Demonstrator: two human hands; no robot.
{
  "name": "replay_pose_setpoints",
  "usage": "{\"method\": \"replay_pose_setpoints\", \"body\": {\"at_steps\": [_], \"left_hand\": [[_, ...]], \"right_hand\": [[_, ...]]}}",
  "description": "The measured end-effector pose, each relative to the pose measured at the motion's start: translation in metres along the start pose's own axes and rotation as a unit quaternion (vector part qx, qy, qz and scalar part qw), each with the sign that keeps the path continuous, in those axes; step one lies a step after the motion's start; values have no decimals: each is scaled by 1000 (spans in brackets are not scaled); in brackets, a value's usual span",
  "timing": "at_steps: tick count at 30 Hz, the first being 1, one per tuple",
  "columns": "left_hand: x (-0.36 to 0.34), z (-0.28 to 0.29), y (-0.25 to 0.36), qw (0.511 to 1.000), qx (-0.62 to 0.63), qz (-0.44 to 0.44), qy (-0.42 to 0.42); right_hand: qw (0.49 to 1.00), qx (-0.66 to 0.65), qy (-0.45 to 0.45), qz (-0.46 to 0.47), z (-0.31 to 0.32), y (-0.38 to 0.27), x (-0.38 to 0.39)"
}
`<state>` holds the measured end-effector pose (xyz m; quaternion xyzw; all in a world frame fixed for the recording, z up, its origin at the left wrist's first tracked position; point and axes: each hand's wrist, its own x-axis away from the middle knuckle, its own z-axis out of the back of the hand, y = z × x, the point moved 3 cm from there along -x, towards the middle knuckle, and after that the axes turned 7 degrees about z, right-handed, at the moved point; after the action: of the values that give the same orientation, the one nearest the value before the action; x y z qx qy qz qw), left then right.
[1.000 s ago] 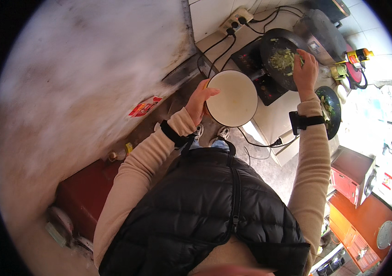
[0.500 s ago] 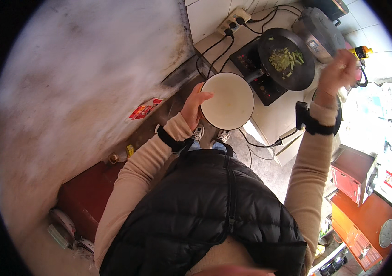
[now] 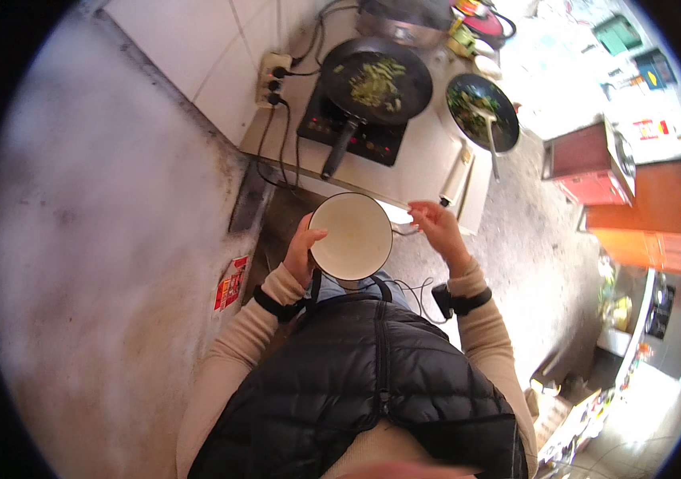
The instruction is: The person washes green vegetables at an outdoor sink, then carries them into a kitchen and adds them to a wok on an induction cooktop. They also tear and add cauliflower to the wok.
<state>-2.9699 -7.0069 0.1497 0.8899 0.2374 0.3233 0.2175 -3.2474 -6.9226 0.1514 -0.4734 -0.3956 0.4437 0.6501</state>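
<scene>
My left hand (image 3: 299,254) clamps the white, dark-rimmed bowl (image 3: 351,237), thumb over its rim; I should hold it level. My right hand (image 3: 440,231) is beside it, fingers bent; whether they meet, I cannot tell. Farther lies the frying pan (image 3: 415,85).

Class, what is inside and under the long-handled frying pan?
Inside the frying pan lie chopped green pieces. Under it, a black cooktop shows partly; whatever the pan covers cannot be seen.

From where I stand, I can read no lettering: the red-and-white label (image 3: 230,285) at the left is too blurred, and the red marks on the black induction cooktop (image 3: 376,146) are mere specks.
</scene>
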Motion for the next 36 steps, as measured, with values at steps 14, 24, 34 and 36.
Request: {"method": "replay_pose_setpoints", "body": {"at_steps": [14,24,34,36], "left_hand": [[-50,-138,-144,935,-319,87,-126],[-80,-274,-351,921,-290,225,-130],[-138,-478,-441,546,-685,-431,-215],[-154,-523,-468,533,-695,-428,-223]], "right_hand": [[948,-88,234,-196,87,79,309],[875,-52,416,-240,199,160,591],[797,-57,531,-282,307,200,751],[787,-65,547,-277,342,214,771]]}}
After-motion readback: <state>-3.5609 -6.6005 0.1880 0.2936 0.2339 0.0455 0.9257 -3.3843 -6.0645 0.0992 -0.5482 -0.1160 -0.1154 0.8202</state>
